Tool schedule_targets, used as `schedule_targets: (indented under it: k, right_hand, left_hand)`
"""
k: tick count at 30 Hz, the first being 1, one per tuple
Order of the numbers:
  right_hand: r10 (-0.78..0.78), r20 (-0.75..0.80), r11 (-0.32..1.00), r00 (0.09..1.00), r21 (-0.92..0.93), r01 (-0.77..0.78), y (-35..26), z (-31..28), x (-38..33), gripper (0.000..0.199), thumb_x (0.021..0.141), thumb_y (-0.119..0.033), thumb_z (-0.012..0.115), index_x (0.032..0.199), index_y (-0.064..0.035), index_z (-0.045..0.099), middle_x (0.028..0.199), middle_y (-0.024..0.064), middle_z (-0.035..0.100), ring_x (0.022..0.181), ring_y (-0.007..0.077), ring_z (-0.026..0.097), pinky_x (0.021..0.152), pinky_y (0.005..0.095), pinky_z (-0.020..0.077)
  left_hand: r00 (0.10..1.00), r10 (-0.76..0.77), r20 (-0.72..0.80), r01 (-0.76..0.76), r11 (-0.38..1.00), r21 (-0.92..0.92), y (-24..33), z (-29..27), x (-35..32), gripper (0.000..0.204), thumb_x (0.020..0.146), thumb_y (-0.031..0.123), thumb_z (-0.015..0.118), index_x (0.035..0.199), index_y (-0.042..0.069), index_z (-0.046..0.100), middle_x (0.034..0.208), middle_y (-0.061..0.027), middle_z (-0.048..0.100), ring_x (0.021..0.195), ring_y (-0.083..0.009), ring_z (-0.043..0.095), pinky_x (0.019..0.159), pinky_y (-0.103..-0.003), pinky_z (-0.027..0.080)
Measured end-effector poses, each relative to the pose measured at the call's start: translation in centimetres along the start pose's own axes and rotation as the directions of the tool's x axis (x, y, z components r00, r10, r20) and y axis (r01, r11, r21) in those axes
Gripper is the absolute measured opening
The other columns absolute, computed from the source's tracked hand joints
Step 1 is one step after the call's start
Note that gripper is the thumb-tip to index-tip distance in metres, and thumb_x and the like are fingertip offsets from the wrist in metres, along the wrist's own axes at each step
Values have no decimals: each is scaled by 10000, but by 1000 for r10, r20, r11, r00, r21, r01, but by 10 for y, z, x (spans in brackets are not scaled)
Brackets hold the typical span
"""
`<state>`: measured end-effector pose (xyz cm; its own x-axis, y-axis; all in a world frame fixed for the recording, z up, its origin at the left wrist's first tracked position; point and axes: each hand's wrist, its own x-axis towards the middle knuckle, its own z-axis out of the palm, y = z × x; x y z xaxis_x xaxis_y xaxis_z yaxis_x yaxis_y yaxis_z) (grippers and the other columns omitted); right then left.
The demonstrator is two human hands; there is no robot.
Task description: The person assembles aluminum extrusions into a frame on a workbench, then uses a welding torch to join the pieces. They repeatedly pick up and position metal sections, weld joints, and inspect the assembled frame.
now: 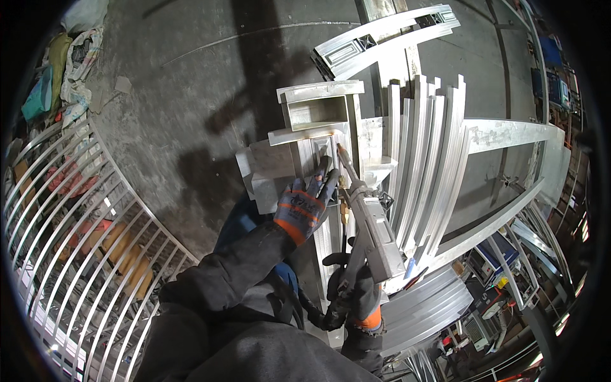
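Left hand (304,207) presses flat, fingers spread, on the aluminium frame (318,137); right hand (361,299) grips the welding gun (372,226). Nozzle sits close to those fingertips — a slip could burn them.

Gloves (304,209) grey w/ orange cuffs, welding gun (375,232) grey, aluminium profiles (426,146) silver, sleeves (235,267) black.

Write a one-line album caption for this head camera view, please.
Gloved left hand steadies a ribbed aluminium frame piece while the right hand aims a welding torch at it.
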<state>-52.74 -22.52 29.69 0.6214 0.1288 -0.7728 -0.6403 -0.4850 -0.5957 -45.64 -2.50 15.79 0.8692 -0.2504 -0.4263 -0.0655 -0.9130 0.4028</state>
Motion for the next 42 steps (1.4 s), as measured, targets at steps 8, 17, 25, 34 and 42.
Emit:
schedule_targets:
  k: [8,17,25,34,42]
  right_hand:
    - [1,-124,984,992,175,21,3,6,5,682,1068,-562,435,1321,42,624,814,109,651,644,184,588,550,323,431]
    - [-55,-54,998,997,-11,55,22,2,7,505,1085,-391,444,1256,27,671,894,111,657,747,227,617,628,341,461]
    - [105,-57,979,993,180,-93,20,6,4,288,1002,-45,602,1274,19,670,1224,196,697,1075,364,688,901,438,548]
    - [-337,33,906,941,-260,333,6,3,2,454,923,-181,699,1331,-16,589,1151,142,690,978,288,689,816,415,549]
    - [-361,-36,884,932,-331,330,10,8,3,367,865,-219,747,1171,-30,678,983,137,707,854,324,690,727,426,545]
  left_hand:
    - [971,70,-228,-78,997,-28,-5,18,-3,510,912,299,716,1377,97,666,1470,-275,523,1083,-419,624,848,-544,538]
    - [968,105,-227,-125,989,-78,-10,24,-6,601,909,281,662,1492,146,604,1505,-248,517,1010,-395,616,790,-534,537]
    - [942,123,-312,-168,978,-122,-11,23,-9,524,863,247,719,1343,47,664,1511,-276,477,1101,-441,590,870,-552,507]
    - [989,76,-124,-85,994,-72,-8,15,-7,540,872,229,673,1406,149,657,1413,-181,597,1053,-358,612,885,-515,506]
    - [974,53,220,-31,995,-100,-8,3,-4,570,874,230,678,1432,128,632,1394,-182,605,1076,-365,617,889,-520,510]
